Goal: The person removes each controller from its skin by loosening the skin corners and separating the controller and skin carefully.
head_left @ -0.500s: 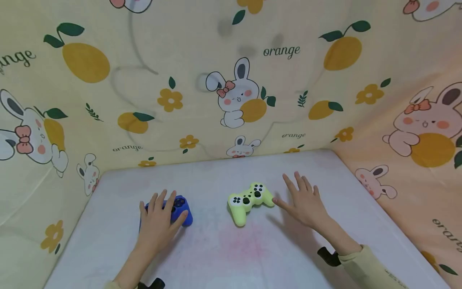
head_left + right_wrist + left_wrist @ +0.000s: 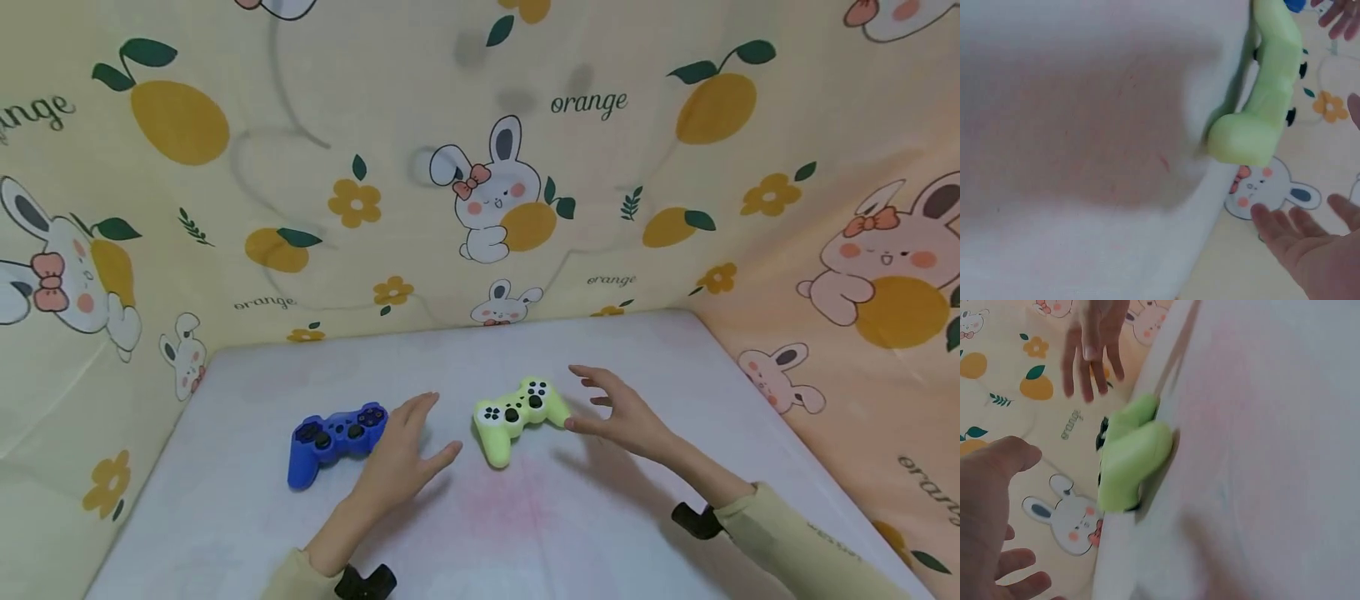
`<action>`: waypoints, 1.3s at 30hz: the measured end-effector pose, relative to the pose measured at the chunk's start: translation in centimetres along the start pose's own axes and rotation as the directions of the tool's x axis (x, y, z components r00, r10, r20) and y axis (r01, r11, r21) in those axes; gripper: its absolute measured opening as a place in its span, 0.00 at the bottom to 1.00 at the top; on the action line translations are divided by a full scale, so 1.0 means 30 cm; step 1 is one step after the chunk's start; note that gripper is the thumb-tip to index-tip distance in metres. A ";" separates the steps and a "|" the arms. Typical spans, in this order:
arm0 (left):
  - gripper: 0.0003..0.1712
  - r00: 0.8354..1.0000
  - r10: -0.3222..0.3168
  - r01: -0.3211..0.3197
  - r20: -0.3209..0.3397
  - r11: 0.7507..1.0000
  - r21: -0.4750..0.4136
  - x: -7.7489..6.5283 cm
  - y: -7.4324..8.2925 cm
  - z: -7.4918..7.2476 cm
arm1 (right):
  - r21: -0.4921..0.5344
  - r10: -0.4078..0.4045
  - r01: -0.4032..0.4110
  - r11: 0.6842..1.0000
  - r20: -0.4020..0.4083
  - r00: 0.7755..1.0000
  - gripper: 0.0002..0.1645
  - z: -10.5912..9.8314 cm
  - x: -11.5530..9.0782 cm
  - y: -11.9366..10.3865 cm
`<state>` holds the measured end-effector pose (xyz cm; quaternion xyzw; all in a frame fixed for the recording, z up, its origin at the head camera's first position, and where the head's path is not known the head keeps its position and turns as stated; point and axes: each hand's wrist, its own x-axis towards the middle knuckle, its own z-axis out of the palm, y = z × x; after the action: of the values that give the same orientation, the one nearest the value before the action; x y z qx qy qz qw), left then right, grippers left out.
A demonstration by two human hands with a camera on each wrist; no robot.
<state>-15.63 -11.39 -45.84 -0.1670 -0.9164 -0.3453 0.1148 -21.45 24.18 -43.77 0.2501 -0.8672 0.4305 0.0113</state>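
A light green game controller [image 2: 512, 417] with black sticks and buttons lies on the table between the two hands. Left of it lies a blue game controller [image 2: 330, 442], its right grip hidden behind my left hand [image 2: 401, 458]. That hand hovers with fingers extended and thumb spread towards the green controller, holding nothing. On the other side, my right hand [image 2: 618, 412] is held in the air, fingers slightly bent, thumb by the green controller's right grip. In the right wrist view the right fingers [image 2: 1300, 228] stand apart from the green controller [image 2: 1269, 87].
The white table [image 2: 480, 533] has a faint pink stain near its middle. Behind and at both sides hangs a cream cloth [image 2: 420, 83] printed with rabbits and oranges. Black wrist mounts [image 2: 365, 582] sit on both forearms.
My left hand has moved right, off the blue controller and towards the green one. The right hand has turned, its fingers now pointing more to the left. Both controllers stay in place.
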 end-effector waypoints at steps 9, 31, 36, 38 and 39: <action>0.48 0.986 -0.142 0.162 0.090 0.944 -0.287 0.051 0.048 0.111 | 0.110 0.043 -0.056 0.992 0.117 0.992 0.44 0.029 0.050 0.061; 0.39 0.979 -0.199 0.195 0.053 0.818 -0.541 0.081 0.029 0.212 | 0.201 0.199 -0.213 0.956 0.091 0.976 0.32 0.062 0.105 0.122; 0.39 0.970 -0.235 0.226 0.055 0.807 -0.545 0.096 0.024 0.231 | 0.192 0.241 -0.250 0.949 0.067 0.968 0.28 0.075 0.111 0.121; 0.39 0.968 -0.246 0.237 0.057 0.811 -0.535 0.101 0.023 0.237 | 0.183 0.271 -0.275 0.944 0.047 0.961 0.26 0.079 0.111 0.118; 0.39 0.967 -0.250 0.241 0.055 0.813 -0.531 0.102 0.022 0.239 | 0.173 0.282 -0.284 0.943 0.037 0.959 0.25 0.080 0.110 0.117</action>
<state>-18.87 -5.42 -49.74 -0.0697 -0.7970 -0.5994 0.0262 -25.43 22.74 -47.09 0.1256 -0.8527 0.5012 -0.0776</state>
